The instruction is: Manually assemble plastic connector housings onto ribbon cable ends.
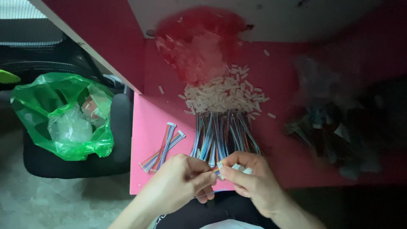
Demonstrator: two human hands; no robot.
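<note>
My left hand (178,182) and my right hand (250,178) meet at the near edge of a pink table (148,114). Between their fingertips they pinch the end of a multicoloured ribbon cable (217,168) with a small white plug. My right hand also cups a few white plugs (242,168). Just beyond the hands lies a bundle of coloured cables (222,133), fanning away from me. Past it sits a heap of small white plastic connectors (222,93).
Two finished cables (163,146) lie on the table to the left. A red transparent bag (195,42) holds more white connectors at the back. A dim pile of cables and bags (330,127) lies at the right. A green plastic bag (63,114) rests on a black chair at the left.
</note>
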